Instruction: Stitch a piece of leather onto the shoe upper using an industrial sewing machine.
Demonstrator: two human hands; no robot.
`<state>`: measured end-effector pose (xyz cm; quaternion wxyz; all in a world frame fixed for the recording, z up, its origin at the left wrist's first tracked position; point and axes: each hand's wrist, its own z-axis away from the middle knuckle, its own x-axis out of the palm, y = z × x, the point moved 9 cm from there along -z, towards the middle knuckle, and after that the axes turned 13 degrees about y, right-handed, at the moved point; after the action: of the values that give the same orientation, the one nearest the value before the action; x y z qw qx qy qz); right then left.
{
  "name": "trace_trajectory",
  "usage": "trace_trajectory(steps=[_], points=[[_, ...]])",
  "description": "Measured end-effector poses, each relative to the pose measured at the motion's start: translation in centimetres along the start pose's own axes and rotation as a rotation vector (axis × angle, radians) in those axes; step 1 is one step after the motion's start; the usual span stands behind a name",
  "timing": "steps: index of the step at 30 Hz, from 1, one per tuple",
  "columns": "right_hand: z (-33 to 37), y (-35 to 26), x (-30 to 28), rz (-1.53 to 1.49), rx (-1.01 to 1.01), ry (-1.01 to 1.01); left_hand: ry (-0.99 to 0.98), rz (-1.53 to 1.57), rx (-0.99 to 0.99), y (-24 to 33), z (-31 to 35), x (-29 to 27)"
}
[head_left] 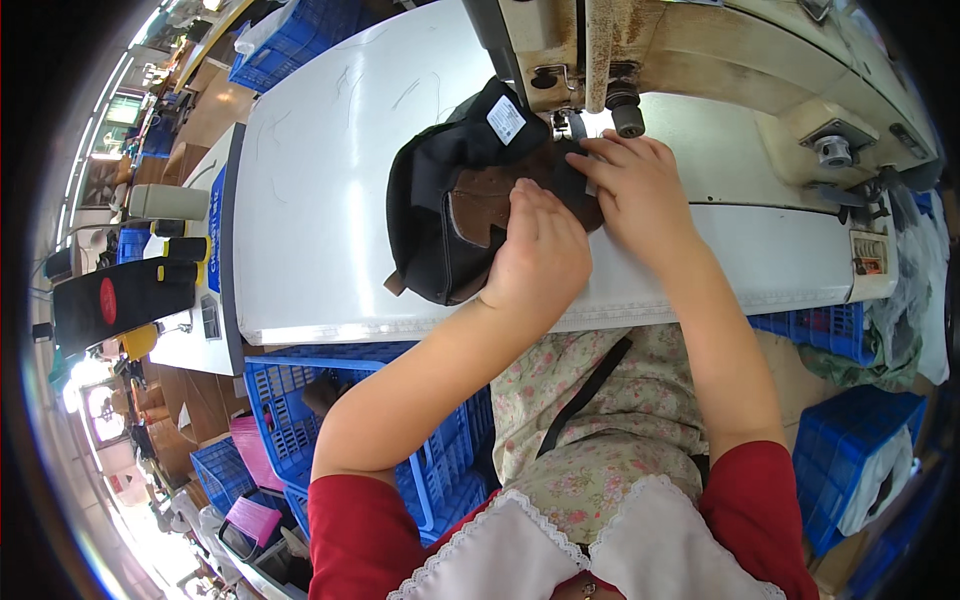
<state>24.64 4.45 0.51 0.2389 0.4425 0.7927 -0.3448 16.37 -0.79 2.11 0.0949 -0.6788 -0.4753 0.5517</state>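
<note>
A black cap (425, 185) with a brown piece on it and a white label (506, 121) inside lies on the white sewing table (310, 220). Its far right edge sits by the presser foot (562, 125) of a sewing machine (700, 50). My left hand (540, 245) is closed on the brown part, fingertips pressed together against the material. Close to the presser foot, my right hand (640, 190) grips the cap's right edge between thumb and fingers. The underside of the cap is hidden.
Blue plastic crates (280, 400) stand below the table's near edge, with another blue crate (860, 450) on the right. A worn handwheel-like knob (833, 152) juts from the machine. Beyond the table's left end is another workstation (215, 270).
</note>
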Motion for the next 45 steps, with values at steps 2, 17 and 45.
trace_trajectory(steps=[2,17,45], points=[[-0.3,-0.1,0.1,0.004,-0.012,-0.026,0.001,0.005,-0.019,0.0,-0.1,0.0],[0.1,0.4,1.1,0.086,-0.065,-0.124,0.053,0.109,-0.140,-0.7,2.1,0.1],[-0.2,0.7,-0.1,-0.116,-0.017,-0.089,0.127,0.148,-0.266,0.0,1.3,0.5]])
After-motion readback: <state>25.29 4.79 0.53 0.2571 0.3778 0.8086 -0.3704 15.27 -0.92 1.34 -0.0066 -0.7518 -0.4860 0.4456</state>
